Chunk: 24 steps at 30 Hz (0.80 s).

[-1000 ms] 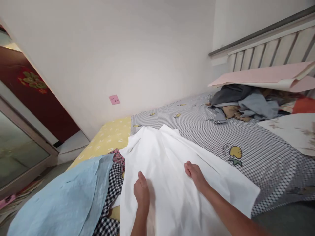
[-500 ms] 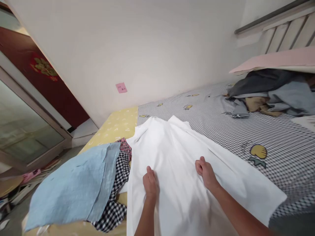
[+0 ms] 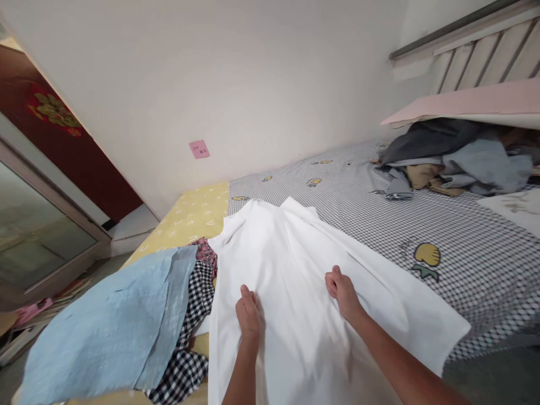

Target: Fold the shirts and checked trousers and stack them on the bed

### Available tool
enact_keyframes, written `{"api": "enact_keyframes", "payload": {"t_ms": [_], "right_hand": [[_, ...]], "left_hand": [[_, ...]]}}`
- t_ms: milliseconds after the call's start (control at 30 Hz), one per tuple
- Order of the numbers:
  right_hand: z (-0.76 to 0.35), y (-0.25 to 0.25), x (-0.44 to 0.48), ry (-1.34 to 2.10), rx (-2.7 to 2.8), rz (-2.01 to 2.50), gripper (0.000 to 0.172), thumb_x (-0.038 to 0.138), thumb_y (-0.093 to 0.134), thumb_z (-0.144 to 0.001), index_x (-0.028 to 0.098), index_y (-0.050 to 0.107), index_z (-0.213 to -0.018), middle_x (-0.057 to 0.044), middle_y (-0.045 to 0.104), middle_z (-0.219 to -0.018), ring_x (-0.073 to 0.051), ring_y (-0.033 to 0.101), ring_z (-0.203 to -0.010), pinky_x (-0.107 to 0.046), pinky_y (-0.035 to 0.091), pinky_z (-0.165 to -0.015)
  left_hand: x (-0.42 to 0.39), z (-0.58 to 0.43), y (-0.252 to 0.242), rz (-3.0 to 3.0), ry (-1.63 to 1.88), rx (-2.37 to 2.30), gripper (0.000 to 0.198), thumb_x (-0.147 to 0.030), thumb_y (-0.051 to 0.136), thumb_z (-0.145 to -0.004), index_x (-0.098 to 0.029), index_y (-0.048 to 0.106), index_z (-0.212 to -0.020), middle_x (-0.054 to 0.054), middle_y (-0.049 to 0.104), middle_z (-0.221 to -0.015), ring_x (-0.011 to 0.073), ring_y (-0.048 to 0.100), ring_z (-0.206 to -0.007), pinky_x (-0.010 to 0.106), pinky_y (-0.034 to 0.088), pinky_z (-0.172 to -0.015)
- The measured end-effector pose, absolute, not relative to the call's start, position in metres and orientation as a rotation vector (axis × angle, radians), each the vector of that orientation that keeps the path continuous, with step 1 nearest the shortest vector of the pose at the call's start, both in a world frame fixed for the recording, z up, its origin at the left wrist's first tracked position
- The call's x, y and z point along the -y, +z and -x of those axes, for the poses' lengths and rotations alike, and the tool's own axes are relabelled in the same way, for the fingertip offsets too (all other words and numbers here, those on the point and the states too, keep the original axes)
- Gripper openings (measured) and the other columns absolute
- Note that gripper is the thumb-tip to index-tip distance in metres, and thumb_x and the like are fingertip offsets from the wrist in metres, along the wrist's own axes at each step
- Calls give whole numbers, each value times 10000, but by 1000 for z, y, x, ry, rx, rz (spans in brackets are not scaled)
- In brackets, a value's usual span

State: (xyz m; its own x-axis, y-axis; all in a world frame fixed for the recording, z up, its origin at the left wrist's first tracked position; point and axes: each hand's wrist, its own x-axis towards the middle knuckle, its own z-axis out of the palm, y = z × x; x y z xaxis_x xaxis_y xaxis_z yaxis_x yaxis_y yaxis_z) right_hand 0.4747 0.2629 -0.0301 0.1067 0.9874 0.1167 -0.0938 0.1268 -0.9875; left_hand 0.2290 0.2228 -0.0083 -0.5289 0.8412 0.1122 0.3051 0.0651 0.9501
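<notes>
A white garment (image 3: 291, 242) lies spread over the bed in front of me, with a notched far end and a wide near part. Its exact kind I cannot make out. My left hand (image 3: 247, 310) is closed, thumb up, on the cloth left of its middle. On the right half, my right hand (image 3: 341, 288) is closed in the same way, gripping the fabric. Soft creases run through the cloth between both fists. Left of the garment, a light blue cloth piece (image 3: 105, 320) overlaps a black-and-white checked cloth (image 3: 196, 301).
The bed has a small-check sheet (image 3: 358, 202) with yellow pineapple prints and a yellow cover (image 3: 198, 208) at the left. Crumpled dark and grey clothes (image 3: 459, 152) lie at the right under a pink board-like piece (image 3: 468, 104). A wall (image 3: 253, 84) rises behind the bed.
The view has shifted slightly to the right, so everything sits further left. Both hands stay closed at nearly the same spots on the white garment.
</notes>
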Motion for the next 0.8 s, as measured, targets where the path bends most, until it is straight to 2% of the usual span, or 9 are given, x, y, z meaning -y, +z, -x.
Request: {"api": "enact_keyframes", "payload": {"t_ms": [433, 800], "right_hand": [[-475, -31, -262, 1061, 1144, 1103, 744, 884, 299, -887, 260, 237, -487, 52, 194, -480, -105, 176, -470, -324, 141, -487], [-474, -27, -261, 1084, 1126, 1120, 744, 911, 336, -846, 266, 237, -488, 54, 189, -476, -99, 166, -470, -324, 120, -489]], "left_hand": [[-222, -233, -3, -1084, 1507, -1858, 627, -800, 157, -905, -306, 170, -518, -55, 161, -521, 144, 205, -509, 357, 217, -522], [-222, -232, -5, -1081, 1520, -1824, 615, -770, 166, -920, -307, 175, -516, -51, 155, -524, 152, 188, -522, 359, 214, -532]]}}
